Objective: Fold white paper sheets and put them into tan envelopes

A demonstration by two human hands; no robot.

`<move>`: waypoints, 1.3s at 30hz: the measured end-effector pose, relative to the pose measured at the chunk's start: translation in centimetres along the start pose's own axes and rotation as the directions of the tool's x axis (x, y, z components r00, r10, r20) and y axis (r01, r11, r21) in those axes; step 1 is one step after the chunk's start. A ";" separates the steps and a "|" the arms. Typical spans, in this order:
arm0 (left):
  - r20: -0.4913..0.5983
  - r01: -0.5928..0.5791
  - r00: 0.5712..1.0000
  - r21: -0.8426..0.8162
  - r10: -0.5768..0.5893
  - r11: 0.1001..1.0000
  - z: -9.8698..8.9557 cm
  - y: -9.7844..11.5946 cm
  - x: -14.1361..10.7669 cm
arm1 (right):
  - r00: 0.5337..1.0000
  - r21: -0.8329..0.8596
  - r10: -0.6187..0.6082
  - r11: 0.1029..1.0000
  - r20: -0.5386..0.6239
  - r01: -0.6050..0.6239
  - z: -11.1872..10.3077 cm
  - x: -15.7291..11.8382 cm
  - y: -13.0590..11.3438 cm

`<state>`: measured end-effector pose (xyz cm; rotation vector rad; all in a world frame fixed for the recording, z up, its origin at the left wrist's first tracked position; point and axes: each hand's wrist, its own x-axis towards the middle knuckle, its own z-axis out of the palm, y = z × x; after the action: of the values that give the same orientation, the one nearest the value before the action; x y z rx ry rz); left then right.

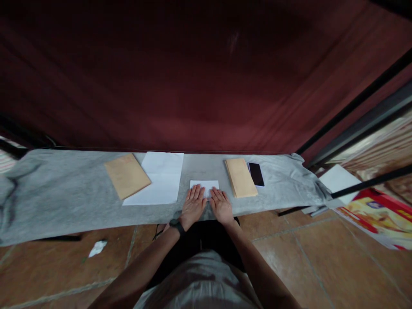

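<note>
A small white folded sheet of paper point(204, 183) lies near the front edge of the cloth-covered table, straight in front of me. My left hand point(193, 202) rests flat on its left part, fingers stretched out. Beside it, my right hand point(221, 205) presses flat on the right part, its fingers also straight. The hands cover the paper's lower portion, and only its upper strip shows clearly. To the left, large white sheets of paper point(164, 184) lie partly under brown envelopes point(126, 175). On the right sits a stack of brown envelopes point(242, 178).
A dark-screened phone point(256, 174) lies right of the envelope stack. Grey cloth point(77, 189) covers the narrow table, and a dark red panel point(193, 94) rises behind it. A red and yellow box point(380, 214) and a crumpled white scrap point(97, 248) are on the tiled floor.
</note>
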<state>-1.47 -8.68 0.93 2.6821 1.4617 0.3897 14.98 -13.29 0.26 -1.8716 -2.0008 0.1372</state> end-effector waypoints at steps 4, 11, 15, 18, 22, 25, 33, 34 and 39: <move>-0.034 0.030 0.999 0.017 -0.030 0.999 0.6 0.1 0.1 | 1.000 0.032 0.004 0.999 0.005 -0.004 -0.5 1.1 0.1; -0.021 0.046 0.999 0.018 -0.046 0.999 1.1 0.2 -0.2 | 1.000 -0.046 0.013 0.999 -0.008 -0.013 0.5 2.3 -1.3; 0.001 0.077 0.997 0.011 -0.077 0.997 1.4 0.1 0.2 | 0.999 -0.096 0.039 0.995 -0.019 -0.041 1.2 2.1 -1.7; 0.007 0.120 0.993 0.003 -0.120 0.993 1.6 -0.1 0.9 | 0.998 -0.118 0.059 0.991 -0.025 -0.062 1.4 2.0 -1.7; 0.004 0.155 0.988 -0.003 -0.155 0.988 1.4 -0.4 1.6 | 0.998 -0.134 0.058 0.989 -0.025 -0.061 1.6 2.0 -1.6; 0.012 0.156 0.988 -0.007 -0.156 0.988 1.1 -0.6 1.5 | 0.998 -0.146 0.058 0.987 -0.025 -0.061 1.7 2.0 -1.6; -0.003 0.147 0.989 -0.027 -0.147 0.989 0.6 -1.3 0.2 | 0.994 -0.169 0.070 0.982 -0.084 -0.083 2.1 1.8 -1.4; -0.002 0.150 0.989 -0.028 -0.150 0.988 0.5 -1.3 0.2 | 0.992 -0.172 0.071 0.981 -0.103 -0.088 2.2 1.8 -1.4; 0.030 0.161 0.987 -0.026 -0.161 0.987 0.3 -1.1 0.2 | 0.990 -0.193 0.088 0.975 -0.107 -0.108 2.3 1.5 -1.1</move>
<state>-2.18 -7.87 0.50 2.5139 1.6373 0.3566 13.12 -11.45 -1.11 -2.0579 -1.9172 -0.1308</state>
